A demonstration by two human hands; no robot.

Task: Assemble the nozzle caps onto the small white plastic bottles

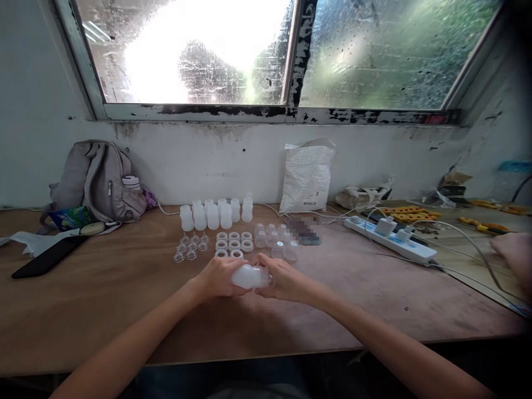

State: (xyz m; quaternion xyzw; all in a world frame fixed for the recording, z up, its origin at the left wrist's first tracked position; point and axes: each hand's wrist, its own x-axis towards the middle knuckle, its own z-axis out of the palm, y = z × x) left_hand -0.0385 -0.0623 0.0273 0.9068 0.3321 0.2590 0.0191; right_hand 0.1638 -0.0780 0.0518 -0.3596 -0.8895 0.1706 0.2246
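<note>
A small translucent white bottle lies sideways between both my hands over the wooden table. My left hand grips its body, fingers wrapped round it. My right hand is closed on its other end, where a cap or ring seems to sit. Just beyond the hands lie rows of parts: white rings, clear nipples, clear caps. Behind them stand several more white bottles.
A grey backpack leans on the wall at the left, with a black phone before it. A white plastic bag stands mid-back. A power strip with cables lies right. Another person's hand shows at the right edge.
</note>
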